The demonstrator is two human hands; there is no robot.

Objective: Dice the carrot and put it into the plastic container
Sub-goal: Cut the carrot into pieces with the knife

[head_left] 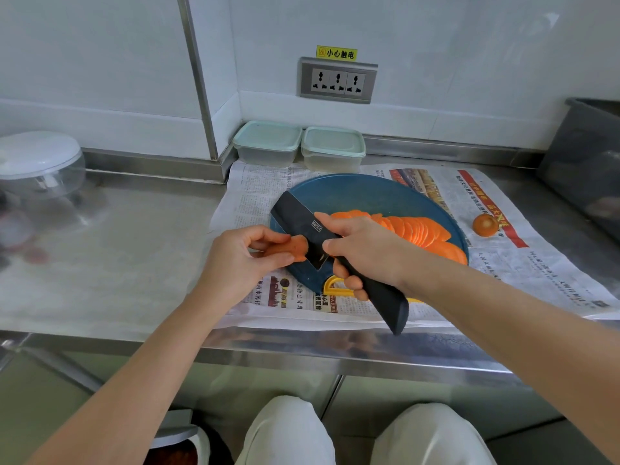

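My left hand [241, 255] pinches a short piece of carrot [291, 249] over the left rim of a round blue cutting board [355, 193]. My right hand [360, 248] grips the handle of a black knife [302, 223], whose blade lies against the right side of that piece. A fanned row of thin carrot slices [416, 229] lies across the right half of the board. Two lidded plastic containers, one on the left [267, 142] and one on the right [333, 148], stand against the back wall behind the board.
Newspaper [523, 250] covers the steel counter under the board, with a carrot end [485, 225] on it to the right. A yellow peeler [330, 286] lies under my right hand. A clear lidded bowl [40, 162] stands far left, a dark bin [587, 162] far right.
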